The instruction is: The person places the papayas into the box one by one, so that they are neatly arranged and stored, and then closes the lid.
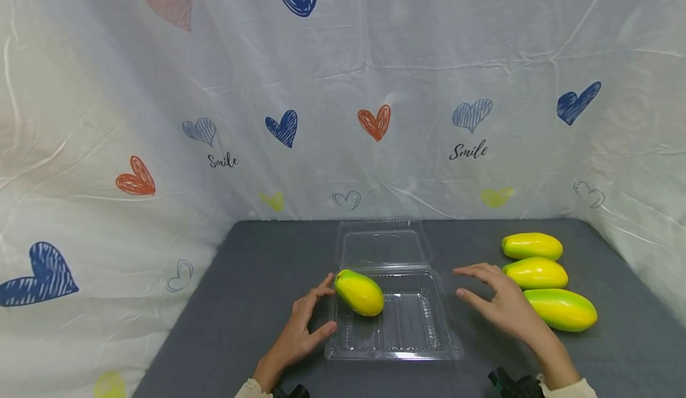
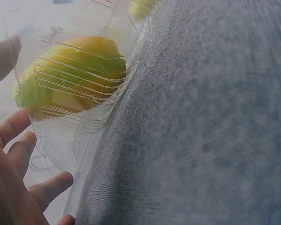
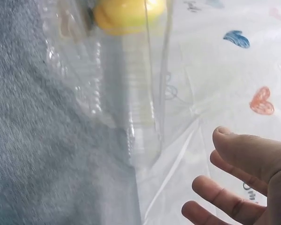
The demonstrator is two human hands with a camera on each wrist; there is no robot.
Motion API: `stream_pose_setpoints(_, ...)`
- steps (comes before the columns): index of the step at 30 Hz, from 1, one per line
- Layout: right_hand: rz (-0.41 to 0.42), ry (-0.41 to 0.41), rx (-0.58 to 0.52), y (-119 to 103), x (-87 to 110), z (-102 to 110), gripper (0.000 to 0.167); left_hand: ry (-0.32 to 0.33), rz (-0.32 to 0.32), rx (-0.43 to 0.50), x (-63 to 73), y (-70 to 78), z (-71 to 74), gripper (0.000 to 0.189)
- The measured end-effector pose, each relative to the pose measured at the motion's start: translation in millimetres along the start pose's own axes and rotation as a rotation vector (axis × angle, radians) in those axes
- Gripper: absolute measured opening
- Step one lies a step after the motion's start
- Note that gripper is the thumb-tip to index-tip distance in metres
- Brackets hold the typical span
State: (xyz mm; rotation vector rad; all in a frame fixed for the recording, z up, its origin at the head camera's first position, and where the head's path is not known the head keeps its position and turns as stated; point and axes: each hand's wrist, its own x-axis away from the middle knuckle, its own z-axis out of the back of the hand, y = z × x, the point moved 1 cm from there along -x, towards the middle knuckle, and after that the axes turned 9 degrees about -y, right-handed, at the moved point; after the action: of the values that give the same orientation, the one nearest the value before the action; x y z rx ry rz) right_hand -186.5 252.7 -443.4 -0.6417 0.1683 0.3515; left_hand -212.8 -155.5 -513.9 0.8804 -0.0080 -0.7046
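A yellow-green papaya (image 1: 359, 292) lies at a slant in the left part of a clear plastic clamshell box (image 1: 412, 326), whose lid (image 1: 383, 248) is folded back behind it. My left hand (image 1: 300, 326) is at the box's left side, thumb and fingers spread, fingertips right by the papaya's stem end. Through the clear wall, the left wrist view shows the same papaya (image 2: 79, 77) beyond those fingers. My right hand (image 1: 504, 299) hovers to the right of the box with its fingers extended and nothing in them. In the right wrist view, the right hand (image 3: 243, 173) has its fingers apart.
Three more papayas lie in a column on the right: a far one (image 1: 532, 246), a middle one (image 1: 538, 273) and a near one (image 1: 563, 310), close beside my right hand. A dark grey cloth (image 1: 257, 279) covers the table. Behind it hangs a white curtain (image 1: 321, 76) with printed hearts.
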Motion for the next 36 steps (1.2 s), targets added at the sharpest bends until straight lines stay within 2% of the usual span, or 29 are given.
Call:
stream_pose_setpoints(16, -0.053, 0.038, 0.01, 13.1, 7.7, 24.7, 0.04, -0.002, 0.008, 0.011, 1.6, -0.9, -0.7, 0.053)
stream_pose_setpoints(23, -0.115, 0.04, 0.004, 23.4, 14.1, 38.0, 0.044, 0.002, 0.012, 0.005, 2.6, -0.2, -0.7, 0.053)
stream_pose_setpoints(29, -0.113, 0.073, -0.061, 28.2, 18.4, 46.7, 0.041, 0.002, 0.016, 0.0, 2.9, -0.3, -0.6, 0.053)
stream_pose_setpoints(36, -0.102, 0.106, -0.048, 33.6, 19.1, 51.4, 0.04, 0.002, 0.028, 0.016, 2.1, 2.0, 0.3, 0.053)
